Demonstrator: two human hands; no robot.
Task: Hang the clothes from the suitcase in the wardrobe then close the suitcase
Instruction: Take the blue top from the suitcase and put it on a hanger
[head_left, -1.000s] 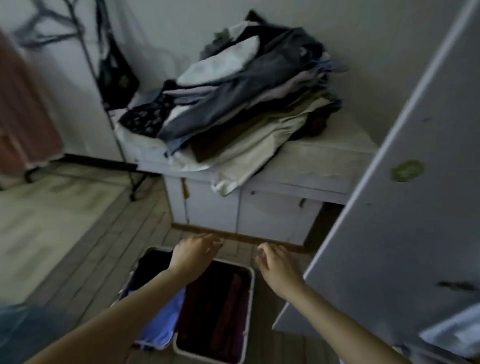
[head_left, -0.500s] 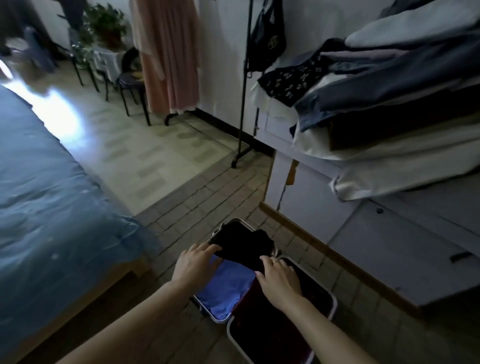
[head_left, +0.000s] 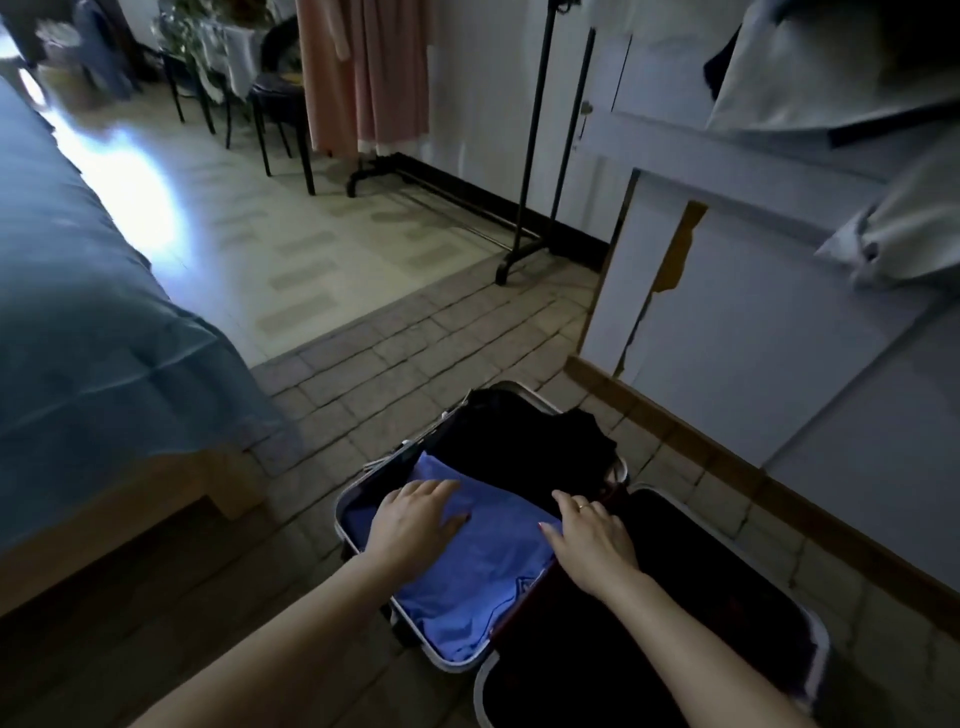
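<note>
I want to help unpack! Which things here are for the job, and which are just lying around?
For the job: suitcase, blue garment, black garment, left hand, right hand.

Just there: bed, clothes rack, pink garment, chair, cupboard.

The suitcase (head_left: 347, 512) lies open flat on the brick floor, its pale rim framing two halves. In the left half a folded blue garment (head_left: 483, 577) lies nearest, with a black garment (head_left: 524, 441) just beyond, touching it. The right half looks dark, possibly holding maroon fabric; too dim to tell.
</note>
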